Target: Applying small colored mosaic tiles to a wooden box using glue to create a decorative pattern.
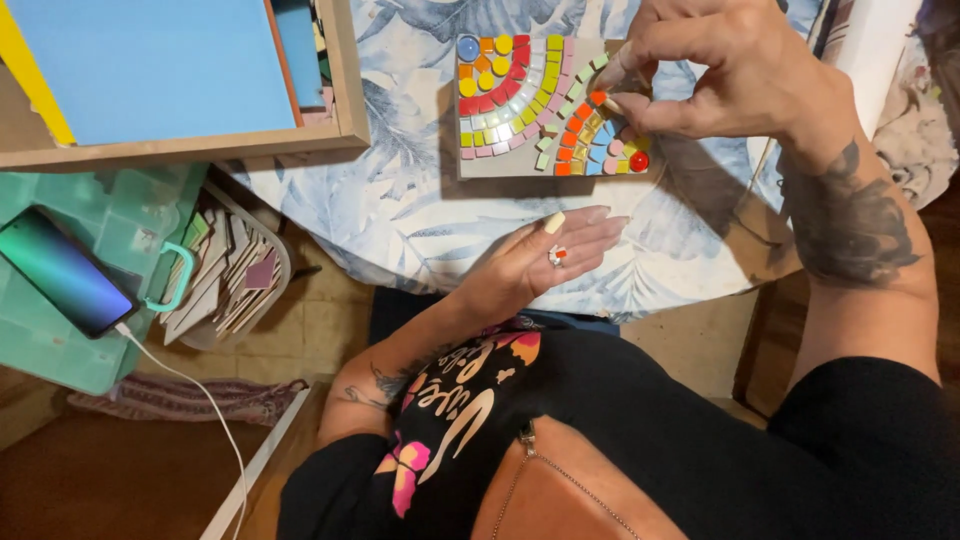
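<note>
A square mosaic board point(500, 165) lies on the leaf-patterned table point(400, 210), covered with arcs of small coloured tiles. My right hand point(720, 70) reaches over its right side, and its fingertips pinch a small orange tile point(598, 98) against the board. My left hand point(550, 255) rests palm up at the table's near edge, below the board. A few small tile pieces point(557, 256), white and orange, lie in its open palm.
A wooden tray with a blue sheet point(160, 70) sits at the upper left. Below it a green plastic case point(60, 330) carries a phone point(65, 272) on a white cable. A basket of flat pieces point(235, 275) stands beside the case.
</note>
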